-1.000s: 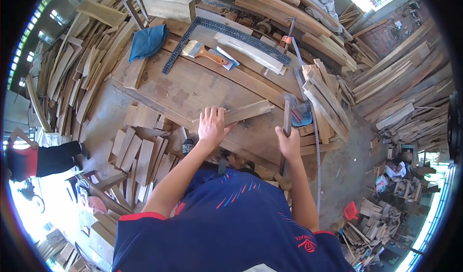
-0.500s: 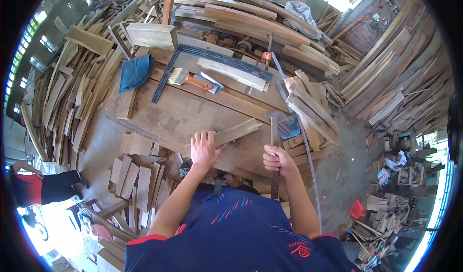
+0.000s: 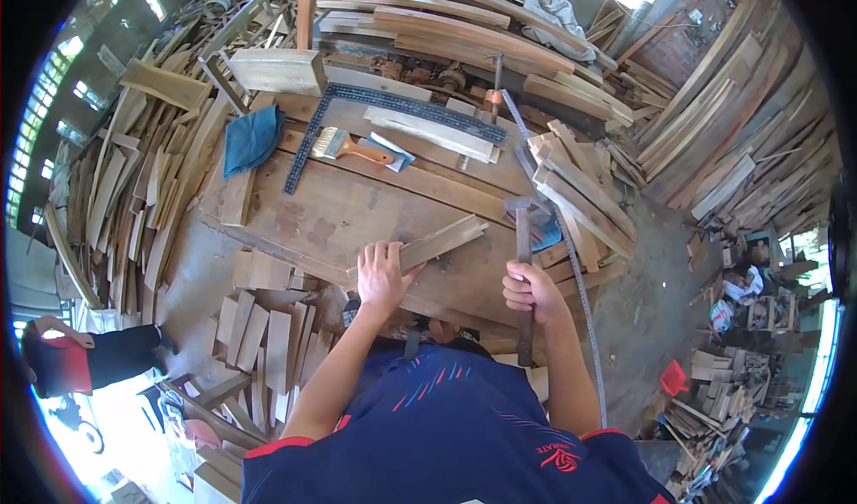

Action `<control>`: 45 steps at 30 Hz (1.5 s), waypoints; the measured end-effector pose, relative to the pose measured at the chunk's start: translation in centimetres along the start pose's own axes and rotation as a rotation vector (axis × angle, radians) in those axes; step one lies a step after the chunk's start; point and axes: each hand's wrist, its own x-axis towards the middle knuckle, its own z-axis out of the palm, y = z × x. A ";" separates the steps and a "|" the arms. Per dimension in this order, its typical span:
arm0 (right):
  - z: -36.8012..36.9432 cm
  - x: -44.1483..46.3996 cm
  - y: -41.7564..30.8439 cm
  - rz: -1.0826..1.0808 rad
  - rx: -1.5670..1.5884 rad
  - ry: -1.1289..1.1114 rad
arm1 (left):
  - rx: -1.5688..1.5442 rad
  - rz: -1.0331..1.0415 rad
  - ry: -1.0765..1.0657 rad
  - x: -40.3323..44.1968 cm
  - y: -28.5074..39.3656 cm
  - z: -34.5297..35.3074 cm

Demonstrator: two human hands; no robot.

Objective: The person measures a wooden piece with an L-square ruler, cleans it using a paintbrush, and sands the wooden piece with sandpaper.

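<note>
Viewing from the head camera: the left hand (image 3: 380, 278) is partly closed over the near-left part of a wood strip (image 3: 444, 243), fingers together across its top, thumb spread along the side nearer the body. The wood strip lies aslant on the workbench (image 3: 357, 202), its free end pointing away to the right.

Right hand (image 3: 534, 293): closed, fingers wrapped around the handle of a hammer (image 3: 523, 236). The hammer head is at the far end of the handle, the butt extending below the fist toward the body. The hammer is apart from the wood strip, to its right; contact between hammer head and the things behind it cannot be told.

Beyond the hands, on the workbench: a metal square (image 3: 308, 149), with a paintbrush (image 3: 355, 149) lying inside its angle, and a blue cloth (image 3: 253, 141) to the left of it. A measuring tape (image 3: 578, 281) runs to the right of the hammer.
</note>
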 end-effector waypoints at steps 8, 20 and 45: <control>-4.0 1.1 3.6 0.061 -0.113 0.258 | -0.013 -0.018 -0.027 -0.2 -0.2 -0.5; -6.9 2.2 10.9 0.072 -0.087 0.524 | -0.005 -0.029 -0.064 -0.3 -0.3 -0.5; -0.4 6.8 6.5 -0.189 -0.671 0.460 | 0.124 -0.026 -0.004 4.2 -3.9 0.3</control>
